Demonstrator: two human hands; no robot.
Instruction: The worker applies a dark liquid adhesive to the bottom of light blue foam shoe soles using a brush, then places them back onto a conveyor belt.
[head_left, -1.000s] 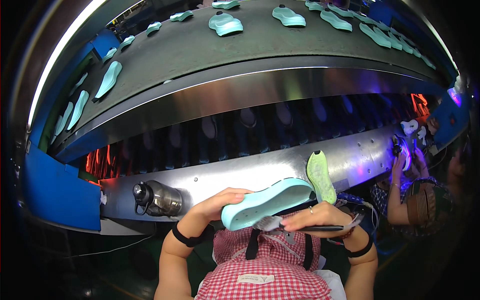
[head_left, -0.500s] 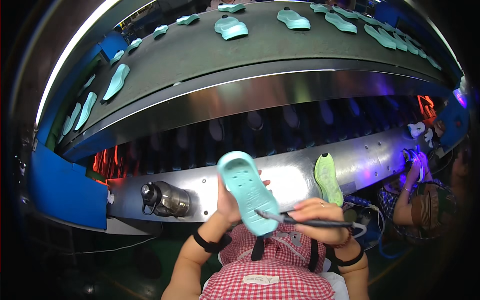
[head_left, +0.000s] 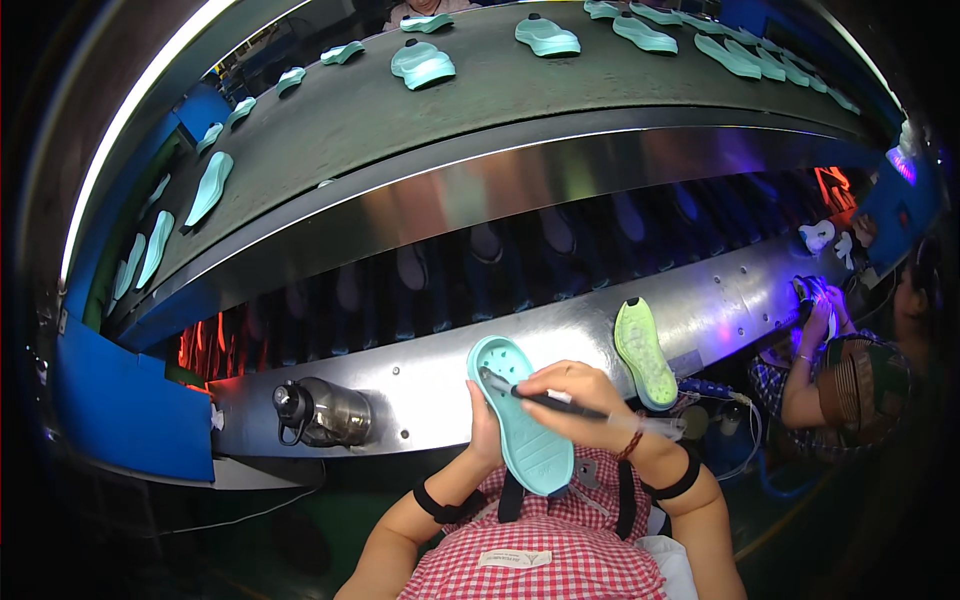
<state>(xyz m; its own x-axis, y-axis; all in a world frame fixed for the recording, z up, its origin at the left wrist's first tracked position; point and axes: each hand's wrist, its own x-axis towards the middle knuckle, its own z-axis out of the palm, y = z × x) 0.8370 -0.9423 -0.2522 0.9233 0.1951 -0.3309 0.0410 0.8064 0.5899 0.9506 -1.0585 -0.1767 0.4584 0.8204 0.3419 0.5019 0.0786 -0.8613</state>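
Observation:
My left hand [head_left: 485,425] holds a mint-green shoe sole [head_left: 541,455] upright in front of my apron, fingers along its left edge and partly behind it. Its recessed inner face, with small holes at the top and grooves lower down, is turned toward me. Closed around a dark, brush-like tool [head_left: 499,384] with a slim handle is my right hand [head_left: 580,396]. The tool's tip is at the holed upper part of the sole; the handle's rear end is blurred. Just right of that hand, a yellow-green sole [head_left: 645,355] lies on the metal ledge.
A dark conveyor belt [head_left: 430,120] carries several mint-green soles beyond a steel rail [head_left: 430,185]. On the metal ledge [head_left: 420,395] stands a dark bottle [head_left: 335,412]. At right, a co-worker's hands [head_left: 825,310] work under violet light. Red-glowing strips [head_left: 205,345] show at the lower left.
The sole has moved slightly right and down and now tilts toward me. My right hand has carried the tool from its lower part up to the holed end. Belt soles appear shifted left.

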